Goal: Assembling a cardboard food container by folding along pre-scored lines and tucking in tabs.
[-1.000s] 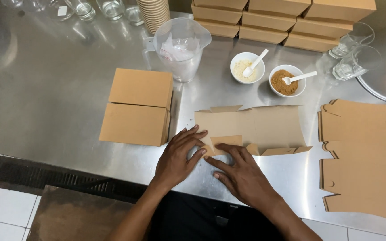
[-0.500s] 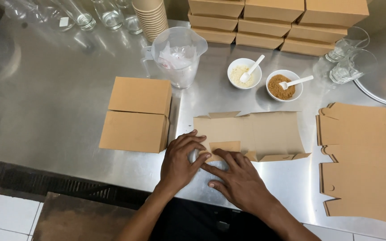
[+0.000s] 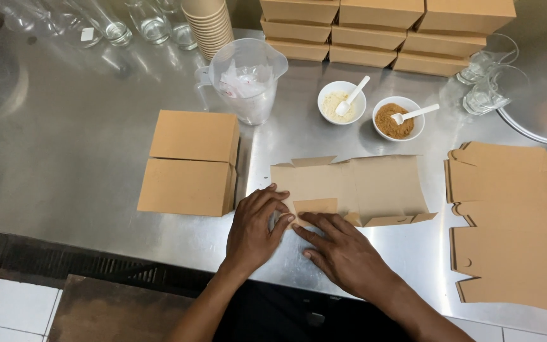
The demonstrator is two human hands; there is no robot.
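Fingertips of both hands press flat on the near left corner of a flat brown cardboard box blank (image 3: 356,190) lying on the steel counter (image 3: 64,139). The left hand (image 3: 254,231) has its fingers spread and laid down on the corner, gripping nothing; the right hand (image 3: 343,253) points its extended fingers in from the right, just under a small folded flap (image 3: 314,208) — pressing, not pinching. Compared with a second ago the hands sit a little closer together and the flap looks more sharply turned over, which suggests the corner crease is being set rather than only begun.

Just left of the hands rest two made-up boxes (image 3: 191,161), closed, side by side. Well to the right lies a pile of unfolded blanks (image 3: 514,221). Beyond the blank stand two small white bowls (image 3: 368,111) with spoons, a clear plastic jug (image 3: 246,79), stacked paper cups (image 3: 209,22) and rows of finished boxes (image 3: 381,28) along the back.
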